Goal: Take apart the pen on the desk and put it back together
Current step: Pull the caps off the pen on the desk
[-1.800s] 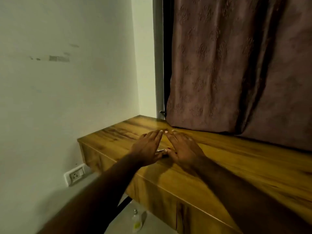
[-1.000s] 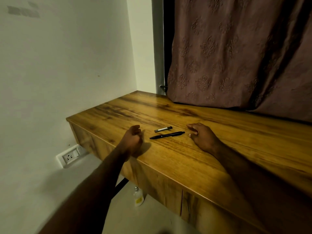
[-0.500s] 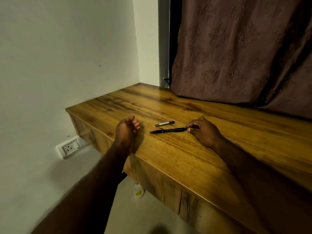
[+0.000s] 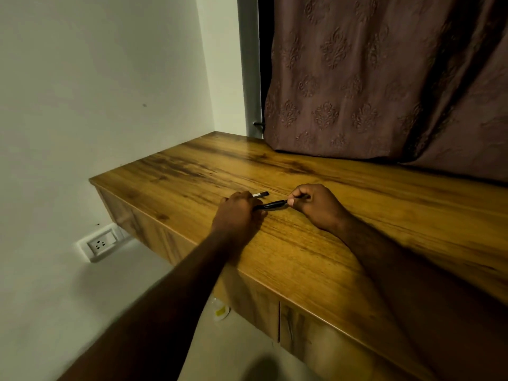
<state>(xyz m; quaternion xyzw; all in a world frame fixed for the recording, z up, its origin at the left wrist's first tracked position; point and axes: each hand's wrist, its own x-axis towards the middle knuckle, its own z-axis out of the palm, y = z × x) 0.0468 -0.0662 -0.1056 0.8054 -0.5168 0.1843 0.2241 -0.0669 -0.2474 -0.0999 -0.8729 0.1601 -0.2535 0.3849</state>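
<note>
A black pen (image 4: 271,204) lies nearly level just over the wooden desk (image 4: 316,259), held at both ends. My right hand (image 4: 316,206) pinches its right end with curled fingers and thumb. My left hand (image 4: 236,213) covers the pen's left end, fingers curled around it. Just behind the left hand's knuckles a short black piece with a pale label (image 4: 260,194) lies on the desk, its left end hidden by that hand.
A white wall stands on the left with a socket (image 4: 100,244) low down. A brown patterned curtain (image 4: 384,78) hangs over the desk's back edge. A small bottle (image 4: 220,310) stands on the floor below the desk front.
My left hand moved right from the desk edge onto the pen's left end. The right hand went from touching the pen's right end to pinching it, and the pen is lifted slightly.
</note>
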